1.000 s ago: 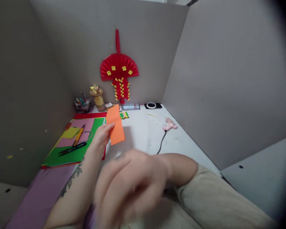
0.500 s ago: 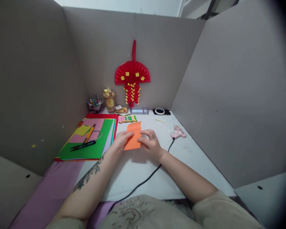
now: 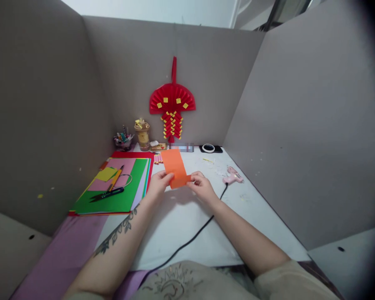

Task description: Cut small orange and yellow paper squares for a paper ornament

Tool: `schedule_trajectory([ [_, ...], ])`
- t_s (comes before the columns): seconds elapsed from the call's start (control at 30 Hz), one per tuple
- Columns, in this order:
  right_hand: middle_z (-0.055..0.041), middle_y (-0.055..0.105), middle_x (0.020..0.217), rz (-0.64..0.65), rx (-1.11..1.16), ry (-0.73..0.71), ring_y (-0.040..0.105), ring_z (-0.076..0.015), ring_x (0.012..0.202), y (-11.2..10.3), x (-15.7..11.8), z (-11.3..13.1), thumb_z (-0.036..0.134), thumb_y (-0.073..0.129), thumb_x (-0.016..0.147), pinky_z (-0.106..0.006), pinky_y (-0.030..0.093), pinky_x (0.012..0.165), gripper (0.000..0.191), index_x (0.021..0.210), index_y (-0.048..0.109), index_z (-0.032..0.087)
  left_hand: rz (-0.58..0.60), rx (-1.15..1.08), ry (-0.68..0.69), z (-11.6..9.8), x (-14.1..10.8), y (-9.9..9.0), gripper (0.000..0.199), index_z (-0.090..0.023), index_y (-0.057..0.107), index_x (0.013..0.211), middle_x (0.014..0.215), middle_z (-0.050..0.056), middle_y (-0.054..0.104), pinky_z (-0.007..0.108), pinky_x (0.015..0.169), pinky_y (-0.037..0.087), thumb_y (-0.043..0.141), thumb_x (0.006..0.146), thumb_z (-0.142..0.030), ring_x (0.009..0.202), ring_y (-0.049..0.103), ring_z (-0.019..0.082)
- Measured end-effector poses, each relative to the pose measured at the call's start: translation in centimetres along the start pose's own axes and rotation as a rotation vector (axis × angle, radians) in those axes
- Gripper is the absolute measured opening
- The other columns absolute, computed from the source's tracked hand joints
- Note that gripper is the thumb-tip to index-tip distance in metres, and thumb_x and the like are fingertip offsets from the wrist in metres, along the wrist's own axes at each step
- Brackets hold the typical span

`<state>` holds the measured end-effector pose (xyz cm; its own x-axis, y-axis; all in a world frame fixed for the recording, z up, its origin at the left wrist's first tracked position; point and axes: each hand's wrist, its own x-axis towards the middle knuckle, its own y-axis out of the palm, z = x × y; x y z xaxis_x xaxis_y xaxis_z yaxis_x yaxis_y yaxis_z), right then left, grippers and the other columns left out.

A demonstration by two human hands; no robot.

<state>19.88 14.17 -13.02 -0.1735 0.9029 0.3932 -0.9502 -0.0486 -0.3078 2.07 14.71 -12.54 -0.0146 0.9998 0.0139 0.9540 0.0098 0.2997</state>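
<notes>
A sheet of orange paper [image 3: 174,164] is held up above the white tabletop between my two hands. My left hand [image 3: 161,182] grips its lower left edge, thumb on top. At the lower right a narrow strip of the orange paper sticks out sideways, and my right hand [image 3: 201,186] pinches its end. I cannot tell whether that strip is folded or partly torn. Just behind the paper lie small rolled paper tubes [image 3: 158,159], most of them hidden by it.
Coloured paper sheets [image 3: 112,205] lie on the left, bearing thread snips [image 3: 108,194] and a yellow utility knife [image 3: 115,179]. A pink glue gun [image 3: 233,175] rests on the right, its black cord [image 3: 190,241] crossing toward me. A red paper fan ornament [image 3: 172,98] hangs behind.
The orange paper has turned and risen, now covering most of the rolled tubes. My right hand has shifted slightly down and right, drawing a narrow strip out from the paper's lower edge.
</notes>
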Motion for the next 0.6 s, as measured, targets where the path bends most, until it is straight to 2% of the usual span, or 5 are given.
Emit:
schedule_trajectory([
  [0.1,-0.0053,0.057,0.092,0.013,0.162,0.122,0.054,-0.016,0.081,0.2,0.2,-0.3,0.033,0.061,0.069,-0.026,0.044,0.066,0.018,0.064,0.06,0.016,0.054,0.068,0.026,0.1,-0.1,0.1,0.032,-0.011,0.07,0.087,0.084,0.008,0.071,0.027,0.068,0.049,0.072,0.063,-0.03,0.073,0.064,0.019],
  [0.17,-0.0027,0.06,0.081,0.021,0.24,0.182,0.054,-0.014,0.072,0.3,0.1,-0.7,0.033,0.061,0.068,-0.025,0.041,0.063,0.018,0.065,0.059,0.016,0.088,0.092,0.026,0.2,-0.2,0.2,0.033,-0.011,0.07,0.09,0.083,0.008,0.071,0.027,0.069,0.049,0.072,0.064,-0.031,0.073,0.064,0.019],
  [0.27,0.004,0.054,0.059,0.005,0.321,0.256,0.046,-0.0099,0.055,0.7,0.1,-1.3,0.032,0.061,0.067,-0.022,0.036,0.055,0.017,0.064,0.055,0.016,0.135,0.104,0.013,0.4,-0.4,0.3,0.034,-0.012,0.07,0.094,0.083,0.007,0.071,0.029,0.071,0.05,0.071,0.065,-0.03,0.072,0.064,0.019],
  [0.43,0.0061,0.05,0.054,-0.057,0.374,0.269,0.043,-0.009,0.052,1.0,0.2,-1.9,0.027,0.06,0.064,-0.022,0.034,0.054,0.014,0.06,0.05,0.017,0.204,0.107,-0.017,0.5,-0.5,0.4,0.034,-0.012,0.07,0.096,0.082,0.007,0.071,0.029,0.073,0.05,0.07,0.068,-0.031,0.072,0.064,0.018],
  [0.6,0.0053,0.049,0.052,-0.091,0.327,0.27,0.042,-0.0098,0.051,1.1,0.3,-1.9,0.026,0.056,0.064,-0.022,0.033,0.051,0.012,0.06,0.049,0.018,0.233,0.111,-0.047,0.5,-0.3,0.5,0.038,-0.012,0.068,0.098,0.085,0.007,0.07,0.029,0.073,0.049,0.068,0.071,-0.038,0.072,0.063,0.017],
])
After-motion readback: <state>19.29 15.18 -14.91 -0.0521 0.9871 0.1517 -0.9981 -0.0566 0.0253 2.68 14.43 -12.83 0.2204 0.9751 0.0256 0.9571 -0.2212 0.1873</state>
